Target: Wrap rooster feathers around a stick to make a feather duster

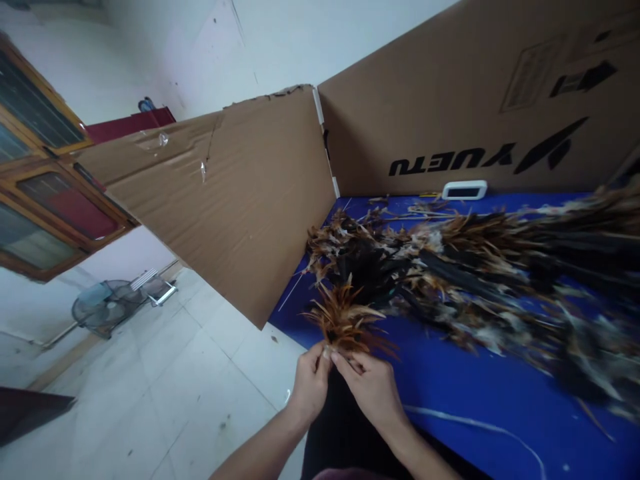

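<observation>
A fan-shaped bunch of golden-brown feathers (pixel 346 315) points away from me at the near edge of the blue tabletop (pixel 425 373). Its base is pinched between the fingertips of my left hand (pixel 313 380) and my right hand (pixel 373 387), which meet thumb to thumb. Both hands are closed on that base, and their fingers hide the stems. Just beyond the bunch lie dark and brown feathers (pixel 370 267) in a loose heap. To the right, long rows of brown, black and grey feathers (pixel 475 287) stretch across the table.
Cardboard panels (pixel 235 207) stand along the table's left and far sides, the far one (pixel 450 100) printed. A small white device with a dark screen (pixel 465 191) rests against it. A pale cord (pixel 470 421) lies near me. A fan (pixel 107 307) stands on the tiled floor.
</observation>
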### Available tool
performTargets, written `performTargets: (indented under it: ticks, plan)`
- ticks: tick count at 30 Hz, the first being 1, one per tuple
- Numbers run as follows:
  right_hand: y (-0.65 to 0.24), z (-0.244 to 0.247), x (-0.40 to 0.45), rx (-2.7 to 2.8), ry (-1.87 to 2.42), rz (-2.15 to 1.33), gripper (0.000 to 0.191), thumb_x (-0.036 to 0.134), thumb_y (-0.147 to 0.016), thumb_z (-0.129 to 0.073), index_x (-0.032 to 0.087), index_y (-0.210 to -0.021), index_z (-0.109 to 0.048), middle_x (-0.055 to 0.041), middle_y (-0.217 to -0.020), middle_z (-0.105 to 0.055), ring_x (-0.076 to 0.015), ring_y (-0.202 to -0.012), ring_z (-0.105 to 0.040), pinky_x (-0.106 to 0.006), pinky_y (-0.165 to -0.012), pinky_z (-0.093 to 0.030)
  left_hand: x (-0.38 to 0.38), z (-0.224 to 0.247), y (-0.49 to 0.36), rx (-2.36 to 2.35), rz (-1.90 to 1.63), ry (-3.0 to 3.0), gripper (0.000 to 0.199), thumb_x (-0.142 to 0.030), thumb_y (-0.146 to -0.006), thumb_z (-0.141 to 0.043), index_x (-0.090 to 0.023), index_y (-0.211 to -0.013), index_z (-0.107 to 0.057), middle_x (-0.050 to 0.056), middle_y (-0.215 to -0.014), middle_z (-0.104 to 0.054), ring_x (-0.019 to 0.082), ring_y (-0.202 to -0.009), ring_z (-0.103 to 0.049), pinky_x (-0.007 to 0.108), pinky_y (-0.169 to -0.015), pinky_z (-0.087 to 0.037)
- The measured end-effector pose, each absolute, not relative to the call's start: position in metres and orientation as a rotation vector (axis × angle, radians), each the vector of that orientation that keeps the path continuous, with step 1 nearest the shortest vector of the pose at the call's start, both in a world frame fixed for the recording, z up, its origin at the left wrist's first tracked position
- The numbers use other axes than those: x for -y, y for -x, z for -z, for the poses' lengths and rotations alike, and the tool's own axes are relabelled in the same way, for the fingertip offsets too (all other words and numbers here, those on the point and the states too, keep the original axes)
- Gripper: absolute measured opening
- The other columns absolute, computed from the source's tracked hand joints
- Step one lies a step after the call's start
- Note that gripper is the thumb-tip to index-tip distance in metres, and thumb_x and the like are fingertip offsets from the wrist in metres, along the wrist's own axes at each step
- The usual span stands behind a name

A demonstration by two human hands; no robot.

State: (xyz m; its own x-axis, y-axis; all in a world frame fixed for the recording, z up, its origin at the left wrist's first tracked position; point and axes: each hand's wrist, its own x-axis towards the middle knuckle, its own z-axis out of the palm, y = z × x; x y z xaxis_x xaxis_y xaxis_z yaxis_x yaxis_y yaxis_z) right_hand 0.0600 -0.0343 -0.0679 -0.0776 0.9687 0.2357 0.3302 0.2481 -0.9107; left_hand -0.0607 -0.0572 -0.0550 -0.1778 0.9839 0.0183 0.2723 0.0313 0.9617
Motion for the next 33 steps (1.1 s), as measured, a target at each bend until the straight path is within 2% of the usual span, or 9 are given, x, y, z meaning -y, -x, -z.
performTargets:
  ticks: [5,10,13,16,22,29,33]
  plan:
    - [-0.058,0.069,0.037,1.623,1.110,-0.740,0.031,0.034,-0.087,-0.050,0.018,-0.065,-0.066,-0.0001,-0.054,-0.063,-0.0104,-0.046,-0.054,-0.021,-0.051,-0.040,0.057,0.055,0.052,-1.678,-1.234,-1.509,0.030,-0.036,-0.090,-0.041,-0.015,-0.079,-0.059,0.003,-0.070,-0.060,0.016,-0.066,-0.053,0.025,-0.060,-0.041]
    - [-0.054,0.068,0.038,1.631,1.126,-0.585,0.029,0.026,-0.089,-0.043,0.018,-0.073,-0.065,-0.0054,-0.069,-0.070,-0.0166,-0.064,-0.066,-0.024,-0.064,-0.047,0.054,0.055,0.041,-1.806,-1.244,-1.679,0.024,-0.025,-0.091,-0.038,-0.015,-0.085,-0.059,0.006,-0.077,-0.063,0.017,-0.070,-0.057,0.028,-0.068,-0.044]
    - [-0.054,0.065,0.037,1.640,1.152,-0.589,0.028,0.028,-0.090,-0.042,0.017,-0.084,-0.067,-0.0081,-0.080,-0.073,-0.0194,-0.072,-0.068,-0.026,-0.069,-0.049,0.054,0.060,0.036,-1.844,-1.249,-1.760,0.024,-0.023,-0.091,-0.040,-0.015,-0.103,-0.058,0.010,-0.094,-0.065,0.019,-0.085,-0.059,0.031,-0.079,-0.047]
    - [-0.058,0.064,0.037,1.607,1.196,-0.661,0.029,0.034,-0.089,-0.044,0.018,-0.084,-0.068,-0.0086,-0.082,-0.073,-0.0212,-0.074,-0.069,-0.027,-0.068,-0.049,0.057,0.064,0.034,-1.869,-1.234,-1.867,0.034,-0.020,-0.092,-0.034,-0.013,-0.122,-0.051,0.015,-0.110,-0.060,0.022,-0.102,-0.056,0.036,-0.090,-0.045]
    - [-0.072,0.061,0.037,1.514,1.192,-0.884,0.033,0.039,-0.088,-0.046,0.019,-0.077,-0.069,-0.0069,-0.076,-0.073,-0.0187,-0.067,-0.068,-0.024,-0.063,-0.048,0.065,0.052,0.031,-1.874,-1.079,-2.012,0.039,-0.015,-0.092,-0.031,-0.011,-0.127,-0.048,0.015,-0.106,-0.059,0.021,-0.097,-0.056,0.037,-0.089,-0.047]
    - [-0.085,0.052,0.032,1.531,1.187,-0.970,0.037,0.043,-0.087,-0.046,0.019,-0.078,-0.072,-0.0083,-0.078,-0.074,-0.0219,-0.072,-0.069,-0.027,-0.064,-0.051,0.065,0.045,0.028,-1.868,-1.078,-2.036,0.036,-0.012,-0.091,-0.034,-0.013,-0.122,-0.052,0.011,-0.094,-0.059,0.018,-0.085,-0.059,0.032,-0.078,-0.051]
    - [-0.091,0.050,0.027,1.558,1.118,-0.915,0.032,0.041,-0.087,-0.048,0.020,-0.089,-0.072,-0.0087,-0.091,-0.073,-0.0236,-0.088,-0.068,-0.031,-0.077,-0.052,0.064,0.054,0.025,-1.878,-1.094,-2.214,0.036,-0.009,-0.090,-0.034,-0.013,-0.122,-0.050,0.011,-0.093,-0.058,0.018,-0.085,-0.058,0.032,-0.078,-0.052]
